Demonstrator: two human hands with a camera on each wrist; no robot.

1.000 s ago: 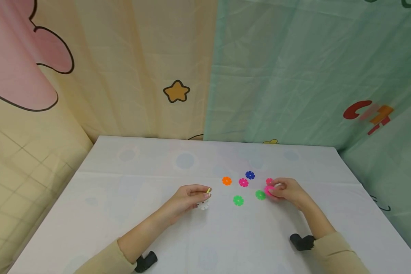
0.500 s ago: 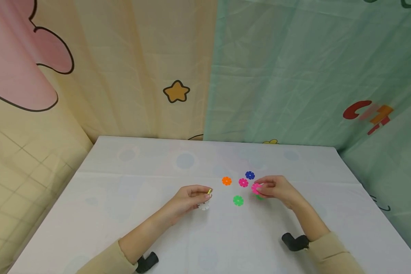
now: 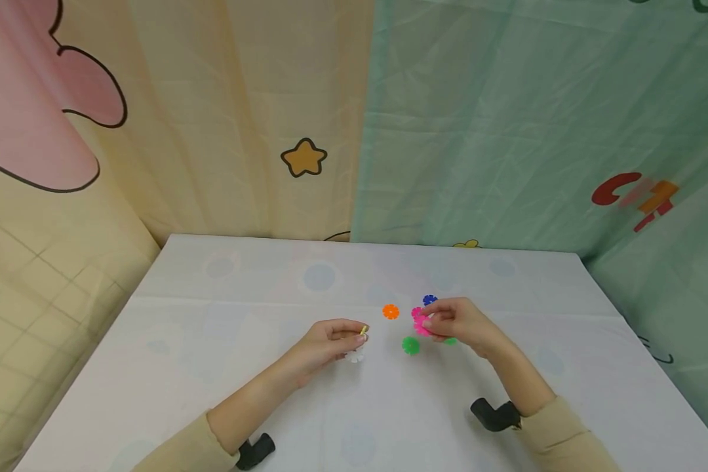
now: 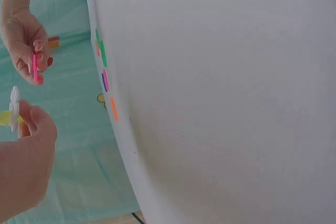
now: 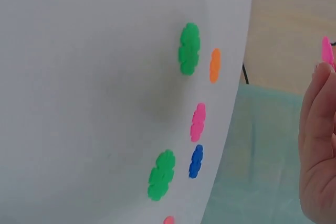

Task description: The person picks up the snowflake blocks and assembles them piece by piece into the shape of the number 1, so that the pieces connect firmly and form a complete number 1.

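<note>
Pink disc (image 3: pixel 421 326) leftward, inside table edge (image 3: pixel 373 246)

The person wears a plain beige top: the left sleeve (image 3: pixel 189 449) and the right sleeve (image 3: pixel 563 432) both end well short of the hand, with soft creases crossing the right one. Beside each sleeve's edge juts a stubby, bent black piece, rounded at its end: left black piece (image 3: pixel 258 451), right black piece (image 3: pixel 492 416). The left hand (image 3: pixel 333 341) and right hand (image 3: pixel 457 322) are bare.

3 pink discs (image 5: pixel 198 123), 2 green ones (image 3: pixel 410 345), just 1 orange one (image 3: pixel 391 311), 1 blue one (image 5: pixel 196 161), 1 clear one (image 4: pixel 14 108), 1 yellow bit (image 4: pixel 4 118).
</note>
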